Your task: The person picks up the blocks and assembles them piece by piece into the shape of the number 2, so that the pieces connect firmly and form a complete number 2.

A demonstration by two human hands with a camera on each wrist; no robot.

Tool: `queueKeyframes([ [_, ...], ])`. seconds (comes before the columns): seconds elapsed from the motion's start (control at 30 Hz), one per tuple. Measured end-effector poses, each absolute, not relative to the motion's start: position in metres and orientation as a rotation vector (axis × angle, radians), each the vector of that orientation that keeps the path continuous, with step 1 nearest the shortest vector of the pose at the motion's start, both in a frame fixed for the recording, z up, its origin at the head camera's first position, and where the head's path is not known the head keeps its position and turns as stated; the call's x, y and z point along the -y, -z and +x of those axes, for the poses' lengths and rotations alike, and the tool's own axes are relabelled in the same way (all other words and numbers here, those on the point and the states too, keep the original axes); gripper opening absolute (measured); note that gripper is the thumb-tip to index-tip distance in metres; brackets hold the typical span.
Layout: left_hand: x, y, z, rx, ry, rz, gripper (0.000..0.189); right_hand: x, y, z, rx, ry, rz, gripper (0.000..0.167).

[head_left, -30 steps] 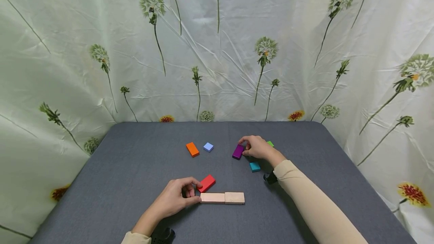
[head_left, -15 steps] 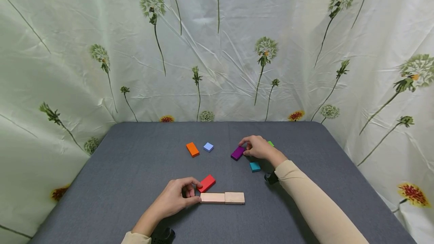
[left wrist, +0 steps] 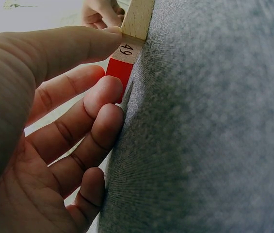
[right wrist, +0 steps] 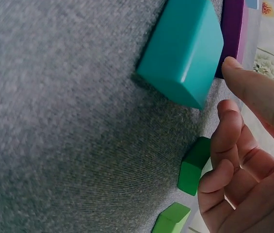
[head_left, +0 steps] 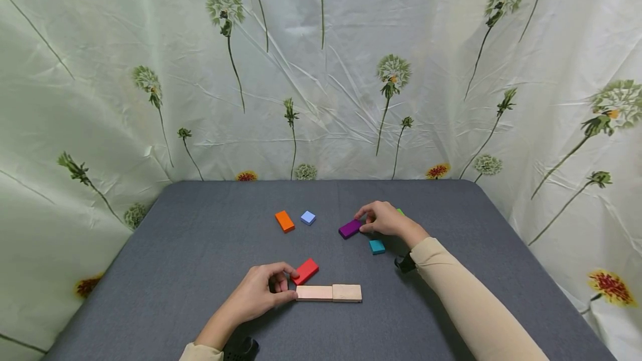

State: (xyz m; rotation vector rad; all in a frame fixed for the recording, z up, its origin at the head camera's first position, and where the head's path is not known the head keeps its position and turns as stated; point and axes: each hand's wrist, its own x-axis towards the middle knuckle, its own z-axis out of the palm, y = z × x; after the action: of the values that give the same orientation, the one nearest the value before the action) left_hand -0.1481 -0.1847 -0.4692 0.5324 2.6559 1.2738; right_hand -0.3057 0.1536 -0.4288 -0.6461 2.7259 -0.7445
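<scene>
In the head view my left hand [head_left: 262, 289] rests at the near ends of a red block [head_left: 306, 272] and a plain wooden block [head_left: 314, 293]. The left wrist view shows its thumb by the wooden end marked 49 and its other fingertips against the red block [left wrist: 120, 72], loosely bent. A second plain wooden block [head_left: 347, 293] continues the row to the right. Farther back, my right hand [head_left: 385, 220] pinches the right end of a purple block [head_left: 349, 229], which lies slantwise on the table. Part of that purple end is hidden by the fingers.
A teal block [head_left: 377, 247] lies just nearer than the right hand. Beside that hand, the right wrist view has a dark green block [right wrist: 194, 166] and a light green block [right wrist: 172, 218]. An orange block [head_left: 285, 221] and a light blue block [head_left: 308, 217] lie farther left on the grey table [head_left: 210, 238].
The purple block has been turned, its near end swinging left, so it lies flatter across the view. My right hand has shifted slightly right and nearer. The left hand stays put.
</scene>
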Motion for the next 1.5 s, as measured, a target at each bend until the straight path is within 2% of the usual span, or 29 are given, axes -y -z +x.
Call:
queueKeyframes([
  [1.5, 0.185, 0.469, -0.148, -2.654, -1.27, 0.52, 0.028, -0.131, 0.432, -0.291, -2.654, 0.737, -0.675, 0.025],
])
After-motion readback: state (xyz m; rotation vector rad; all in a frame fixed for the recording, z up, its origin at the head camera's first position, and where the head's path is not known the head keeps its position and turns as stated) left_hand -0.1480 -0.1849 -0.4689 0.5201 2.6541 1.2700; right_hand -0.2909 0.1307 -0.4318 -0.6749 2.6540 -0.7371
